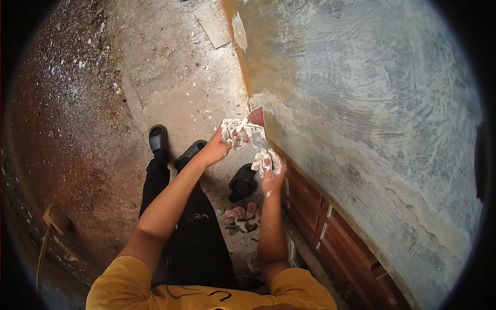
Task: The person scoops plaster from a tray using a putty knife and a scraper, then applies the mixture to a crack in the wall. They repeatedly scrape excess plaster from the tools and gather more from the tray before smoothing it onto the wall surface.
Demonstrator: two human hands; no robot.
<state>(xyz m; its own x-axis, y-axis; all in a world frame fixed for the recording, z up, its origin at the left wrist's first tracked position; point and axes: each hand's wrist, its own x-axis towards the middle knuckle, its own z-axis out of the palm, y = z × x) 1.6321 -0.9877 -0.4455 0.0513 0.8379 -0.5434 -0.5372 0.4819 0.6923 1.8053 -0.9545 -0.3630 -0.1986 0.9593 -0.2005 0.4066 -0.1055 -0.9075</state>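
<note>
The left grip point(216, 150) is closed on the near edge of a red plate point(256, 116), which is thickly smeared with white paste point(231, 127); the fingertips are partly hidden by this paste. The right grip point(274, 173) is closed around the lower end of a scraper point(260, 138), whose grey blade is directed upward, to the plate. The blade and the plate overlap in the view, but I cannot tell if they are touching. White paste covers also much of the right fingers, and a small spot of it is on the wrist.

Both things are held in front of the body, above the concrete floor point(175, 93) and near the foot of the grey wall point(372, 77). Below the right grip, along the wall, there is a brown wooden panel point(330, 222). On the floor, between the two forearms, lie black slippers point(243, 182), and just beside them pink slippers point(237, 212). The person wears a yellow shirt point(121, 281), black trousers point(199, 237) and dark sandals point(158, 138). At the far left stands a wooden block point(58, 219).
</note>
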